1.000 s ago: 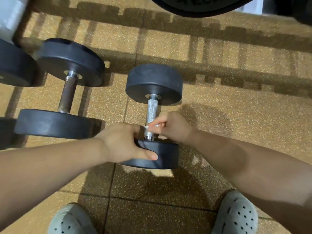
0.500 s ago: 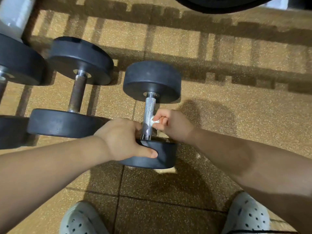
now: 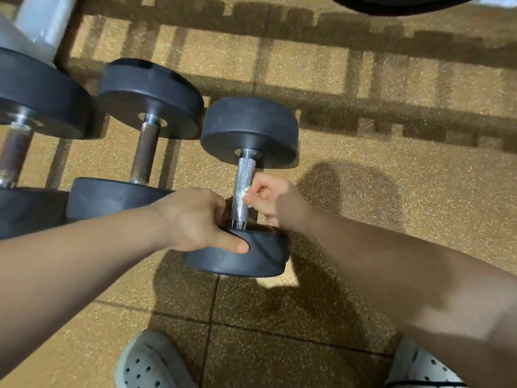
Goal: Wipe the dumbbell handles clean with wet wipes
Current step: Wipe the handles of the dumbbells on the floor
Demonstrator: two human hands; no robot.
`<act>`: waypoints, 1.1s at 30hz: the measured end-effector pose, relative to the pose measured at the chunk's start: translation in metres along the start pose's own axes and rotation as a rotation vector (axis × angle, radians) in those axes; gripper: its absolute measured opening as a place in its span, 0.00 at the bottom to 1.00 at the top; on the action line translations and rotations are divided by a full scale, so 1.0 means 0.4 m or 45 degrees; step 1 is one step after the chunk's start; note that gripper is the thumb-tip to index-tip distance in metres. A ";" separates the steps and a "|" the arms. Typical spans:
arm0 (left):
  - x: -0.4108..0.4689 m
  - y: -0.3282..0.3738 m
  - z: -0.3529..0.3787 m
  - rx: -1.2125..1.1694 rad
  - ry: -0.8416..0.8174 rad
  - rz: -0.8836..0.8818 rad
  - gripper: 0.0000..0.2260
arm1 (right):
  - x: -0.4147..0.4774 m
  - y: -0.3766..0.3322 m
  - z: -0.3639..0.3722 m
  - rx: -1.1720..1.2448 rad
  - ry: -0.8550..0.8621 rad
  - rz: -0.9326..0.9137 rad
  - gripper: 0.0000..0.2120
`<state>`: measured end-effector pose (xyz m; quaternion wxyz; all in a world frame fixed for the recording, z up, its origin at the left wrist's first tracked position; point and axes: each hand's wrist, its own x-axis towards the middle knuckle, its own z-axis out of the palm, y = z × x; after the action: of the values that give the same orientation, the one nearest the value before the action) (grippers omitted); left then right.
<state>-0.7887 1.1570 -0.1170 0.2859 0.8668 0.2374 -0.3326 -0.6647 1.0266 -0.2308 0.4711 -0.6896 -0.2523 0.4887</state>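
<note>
The right hand has its fingers curled in, pinching a small white wad of wet wipe and pressing it to the right side of the knurled steel handle, about halfway along the bar. The handle lies just to the left of that hand and touches the wipe. Its long axis runs away from the person, from the near head to the far head, so I judge the wiping stroke has to travel along that line, and the bare stretch up toward the far head looks like the part left to cover. The left hand grips the near head, with the thumb laid over its rim and the fingers tucked behind it next to the base of the bar. This seems to brace the dumbbell against rolling. The right hand is the one nearer the mid-handle. The left sits lower, at the near end. Three dumbbells lie side by side on the speckled rubber floor: this bright-handled one, a second dumbbell just to its left with a brown, rusty-looking bar, and a third dumbbell, cut off by the left edge, also brown-handled. Only one wipe is visible. Two grey perforated shoes show at the bottom.
</note>
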 end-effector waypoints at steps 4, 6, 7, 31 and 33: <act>0.002 -0.035 -0.032 -0.063 -0.161 -0.081 0.30 | 0.059 -0.025 0.014 -0.138 0.343 0.007 0.07; -0.002 -0.049 -0.043 -0.088 -0.222 -0.114 0.30 | 0.066 -0.028 0.020 -0.117 0.397 0.035 0.06; -0.002 -0.055 -0.044 -0.095 -0.231 -0.129 0.28 | 0.061 -0.028 0.029 -0.118 0.359 0.057 0.06; -0.020 -0.055 0.001 -0.301 0.026 0.032 0.22 | 0.014 -0.027 -0.012 -0.228 0.299 -0.134 0.08; -0.022 -0.050 0.002 -0.303 0.012 0.095 0.19 | 0.036 -0.035 -0.001 -0.315 0.437 -0.251 0.04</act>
<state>-0.8070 1.1690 -0.1182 0.3979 0.8364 0.2443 -0.2871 -0.6570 1.0441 -0.2247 0.4643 -0.7873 -0.2926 0.2811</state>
